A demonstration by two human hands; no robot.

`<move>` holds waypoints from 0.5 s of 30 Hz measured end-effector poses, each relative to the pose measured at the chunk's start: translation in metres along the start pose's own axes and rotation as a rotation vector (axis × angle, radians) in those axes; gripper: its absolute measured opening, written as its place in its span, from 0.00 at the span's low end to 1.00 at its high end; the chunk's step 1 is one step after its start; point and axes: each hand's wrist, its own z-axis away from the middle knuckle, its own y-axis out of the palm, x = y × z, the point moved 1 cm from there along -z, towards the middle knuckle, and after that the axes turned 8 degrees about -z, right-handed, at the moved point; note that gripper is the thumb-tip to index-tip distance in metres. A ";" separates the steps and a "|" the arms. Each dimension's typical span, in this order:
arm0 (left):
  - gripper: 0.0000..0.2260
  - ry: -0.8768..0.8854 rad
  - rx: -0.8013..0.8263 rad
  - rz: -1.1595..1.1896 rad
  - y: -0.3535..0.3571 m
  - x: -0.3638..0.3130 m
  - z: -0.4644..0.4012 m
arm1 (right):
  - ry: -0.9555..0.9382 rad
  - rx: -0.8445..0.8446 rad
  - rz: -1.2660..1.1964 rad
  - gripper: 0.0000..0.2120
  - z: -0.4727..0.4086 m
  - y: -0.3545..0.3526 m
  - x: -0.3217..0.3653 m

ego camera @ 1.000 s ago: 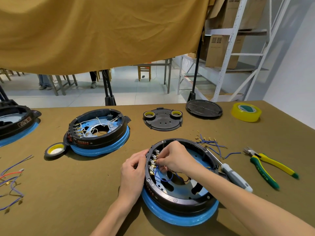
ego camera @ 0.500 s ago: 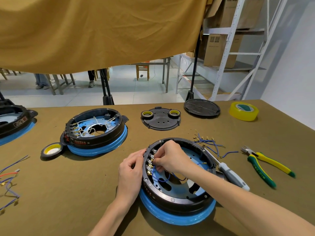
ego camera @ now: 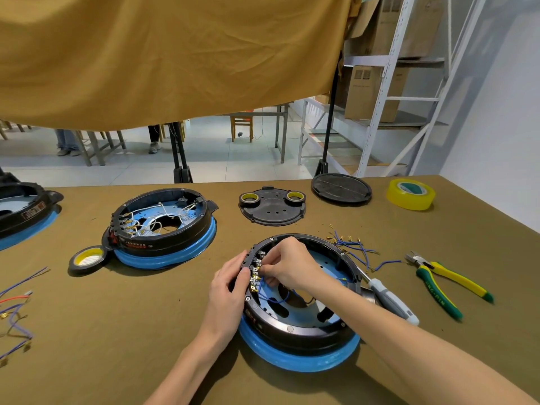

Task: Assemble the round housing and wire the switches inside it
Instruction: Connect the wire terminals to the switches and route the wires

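Note:
A round black housing point(ego camera: 295, 331) on a blue base lies in front of me on the table. A row of switch terminals point(ego camera: 255, 273) lines its inner left wall. My left hand point(ego camera: 230, 283) grips the housing's left rim from outside, fingers curled over the switches. My right hand point(ego camera: 287, 266) reaches inside and pinches a blue wire point(ego camera: 273, 299) at the terminals; the wire loops down over the blue floor of the housing.
A second housing point(ego camera: 163, 226) with white wiring sits at back left, a third point(ego camera: 23, 211) at the far left edge. Black cover plates point(ego camera: 271, 206) point(ego camera: 340, 188), tape rolls point(ego camera: 410, 194) point(ego camera: 86, 258), loose blue wires point(ego camera: 355, 247), green-yellow pliers point(ego camera: 444, 283), a screwdriver point(ego camera: 390, 301) and a wire bundle point(ego camera: 14, 311) lie around.
Both hands have stayed at the switch row; the right hand's fingers have shifted slightly along the terminals. The camera view has drifted a little.

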 end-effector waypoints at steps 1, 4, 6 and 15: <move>0.20 -0.002 0.028 -0.006 0.000 -0.001 0.000 | -0.015 0.000 0.002 0.05 0.000 -0.001 0.000; 0.21 -0.002 0.040 -0.038 0.000 -0.001 0.000 | -0.051 0.022 0.038 0.04 0.000 -0.005 0.002; 0.21 -0.010 -0.018 -0.032 0.000 0.001 0.002 | -0.067 0.062 0.110 0.06 0.002 -0.009 0.003; 0.18 0.003 -0.089 -0.049 0.000 0.002 0.002 | -0.086 0.026 0.161 0.07 0.008 -0.015 0.002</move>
